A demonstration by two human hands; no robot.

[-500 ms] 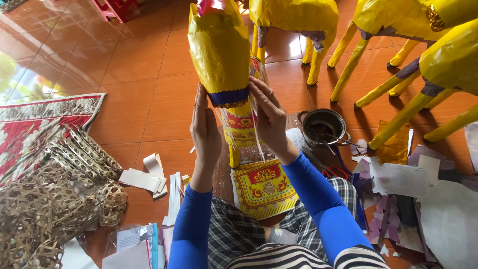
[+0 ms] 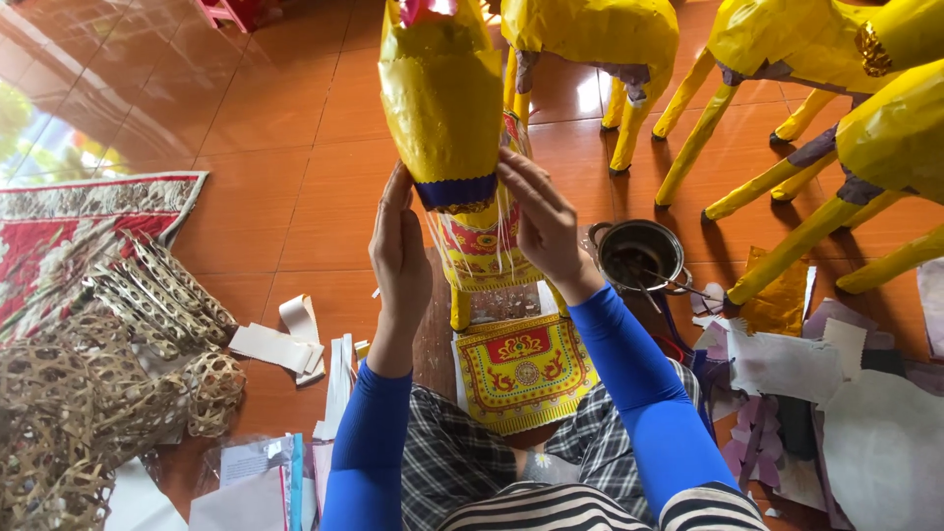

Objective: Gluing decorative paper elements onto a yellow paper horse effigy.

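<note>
Paper horse [image 2: 442, 98], wrapped in shiny yellow foil with a blue band and a red-and-yellow patterned bib, stands on the floor [image 2: 275, 118] before the person's lap. Left hand [image 2: 398, 251] and right hand [image 2: 541, 221] press open palms against its sides.

1. The yellow paper horse figure [image 2: 442, 108] stands upright on the floor, glossy and crinkled, with a blue band at its lower edge.
2. A red-and-yellow patterned paper panel [image 2: 521, 372] hangs below it, facing up.
</note>
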